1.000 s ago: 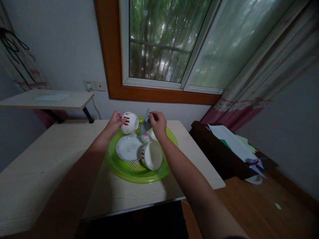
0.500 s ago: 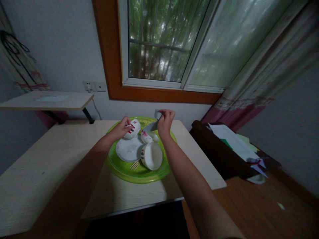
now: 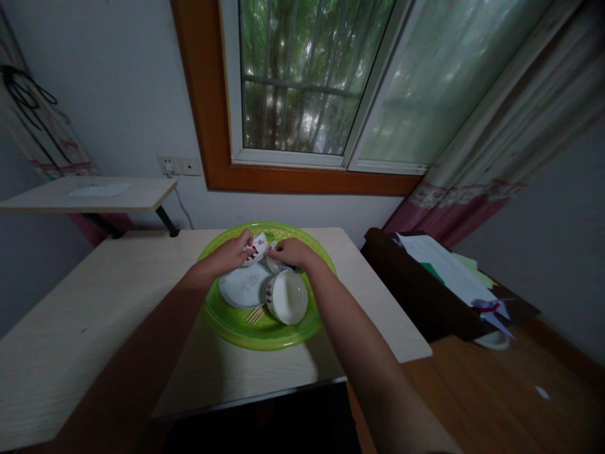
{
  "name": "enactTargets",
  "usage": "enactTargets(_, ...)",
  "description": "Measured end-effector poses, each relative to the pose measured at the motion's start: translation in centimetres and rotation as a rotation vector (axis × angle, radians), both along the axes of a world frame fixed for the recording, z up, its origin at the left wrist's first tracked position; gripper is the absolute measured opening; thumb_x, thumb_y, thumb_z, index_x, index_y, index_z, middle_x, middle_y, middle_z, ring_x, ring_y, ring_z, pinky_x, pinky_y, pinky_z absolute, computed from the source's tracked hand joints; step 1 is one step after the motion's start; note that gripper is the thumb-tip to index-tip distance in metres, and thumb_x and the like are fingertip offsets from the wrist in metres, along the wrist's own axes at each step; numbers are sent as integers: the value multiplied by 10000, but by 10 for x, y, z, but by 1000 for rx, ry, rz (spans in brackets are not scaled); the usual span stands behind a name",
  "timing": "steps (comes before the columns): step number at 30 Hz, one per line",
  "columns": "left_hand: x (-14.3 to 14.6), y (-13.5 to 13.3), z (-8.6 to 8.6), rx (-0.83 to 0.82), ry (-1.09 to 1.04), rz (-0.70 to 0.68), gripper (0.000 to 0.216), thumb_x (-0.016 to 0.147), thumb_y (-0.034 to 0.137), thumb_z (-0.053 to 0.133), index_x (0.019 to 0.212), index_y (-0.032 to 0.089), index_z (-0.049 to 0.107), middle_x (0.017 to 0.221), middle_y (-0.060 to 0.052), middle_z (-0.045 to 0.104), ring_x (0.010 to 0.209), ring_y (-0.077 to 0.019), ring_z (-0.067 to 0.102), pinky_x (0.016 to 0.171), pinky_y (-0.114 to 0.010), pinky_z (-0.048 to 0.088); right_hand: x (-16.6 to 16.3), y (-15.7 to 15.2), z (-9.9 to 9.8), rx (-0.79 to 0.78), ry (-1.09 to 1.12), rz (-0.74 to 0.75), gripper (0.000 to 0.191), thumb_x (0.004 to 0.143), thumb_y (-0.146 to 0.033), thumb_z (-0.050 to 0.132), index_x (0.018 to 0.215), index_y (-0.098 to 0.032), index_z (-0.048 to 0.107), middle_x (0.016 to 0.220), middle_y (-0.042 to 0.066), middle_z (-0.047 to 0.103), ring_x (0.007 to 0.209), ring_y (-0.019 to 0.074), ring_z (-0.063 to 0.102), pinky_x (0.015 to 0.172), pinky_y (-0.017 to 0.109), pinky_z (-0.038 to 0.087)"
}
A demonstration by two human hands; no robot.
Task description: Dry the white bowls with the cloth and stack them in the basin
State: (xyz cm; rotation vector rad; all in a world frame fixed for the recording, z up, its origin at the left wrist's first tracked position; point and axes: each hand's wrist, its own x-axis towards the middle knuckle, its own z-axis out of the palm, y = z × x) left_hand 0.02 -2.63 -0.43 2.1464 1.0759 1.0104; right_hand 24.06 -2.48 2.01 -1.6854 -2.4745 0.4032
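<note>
My left hand [image 3: 232, 253] is closed on the edge of a white bowl [image 3: 258, 248] with a red pattern, tilted above the far left part of a round green tray [image 3: 267, 342]. Close beside it, my right hand [image 3: 292, 252] is closed, and the grey cloth it held earlier is mostly hidden beneath it. Under the right hand lies a white bowl with pink flowers [image 3: 275, 265], partly covered. A white plate [image 3: 242, 287] lies on the tray below the left hand. To its right a larger white bowl [image 3: 291, 299] rests on its side, next to several thin wooden sticks [image 3: 256, 314].
The tray stands on a light wooden table [image 3: 118, 290]. A raised shelf [image 3: 142, 192] with a sheet of paper is at the left. Behind is a window [image 3: 302, 82]. At the right, a dark brown piece of furniture [image 3: 406, 290] carries papers [image 3: 439, 268].
My right hand has come down and left with the grey cloth, from above the tray to beside the patterned bowl. The left hand has shifted slightly right with its bowl.
</note>
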Motion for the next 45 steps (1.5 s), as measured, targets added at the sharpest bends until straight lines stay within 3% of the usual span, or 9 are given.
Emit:
enactTargets(4, -1, -3, 0, 58, 60, 0, 193, 776, 263, 697, 950, 258, 614, 786, -31, 637, 718, -225, 583, 692, -307, 391, -2, 0, -5, -52, -23, 68, 332, 856, -489, 684, 931, -189, 805, 879, 86, 780, 758, 216, 683, 637, 267, 419)
enactTargets(10, -1, -3, 0, 126, 189, 22, 181, 835, 308, 639, 998, 249, 587, 829, -59, 677, 750, -246, 637, 696, -324, 435, -1, -3, 4, -34, 38, 41, 272, 878, -404, 661, 842, -165, 788, 758, 53, 732, 658, 163, 607, 610, 253, 389)
enactTargets(20, 1, -6, 9, 74, 495, 25, 277, 929, 377, 471, 1155, 217, 477, 1068, -111, 691, 957, -271, 671, 803, -370, 471, 8, 4, 8, 110, 619, -145, 283, 840, -381, 609, 693, -149, 678, 631, -22, 582, 619, 118, 500, 582, 234, 316)
enactTargets(28, 13, -18, 18, 187, 817, -68, 342, 991, 429, 345, 1189, 205, 511, 972, -133, 725, 864, -286, 691, 713, -368, 442, 4, 3, 8, 249, 828, -205, 313, 812, -441, 599, 729, -151, 685, 663, -25, 605, 639, 128, 511, 623, 240, 355)
enactTargets(39, 25, -32, 21, 278, 934, -310, 261, 934, 347, 445, 1120, 238, 592, 985, -105, 735, 846, -271, 690, 714, -359, 441, -5, 5, 0, 352, 654, -119, 265, 846, -363, 624, 664, -170, 631, 626, -36, 559, 620, 117, 487, 614, 240, 314)
enactTargets(45, 27, -36, 20, 268, 928, -329, 246, 901, 314, 482, 1111, 244, 589, 952, -96, 724, 827, -265, 680, 700, -353, 432, -8, 5, -1, 344, 576, -132, 272, 857, -363, 642, 668, -167, 639, 619, -37, 561, 608, 113, 471, 603, 239, 297)
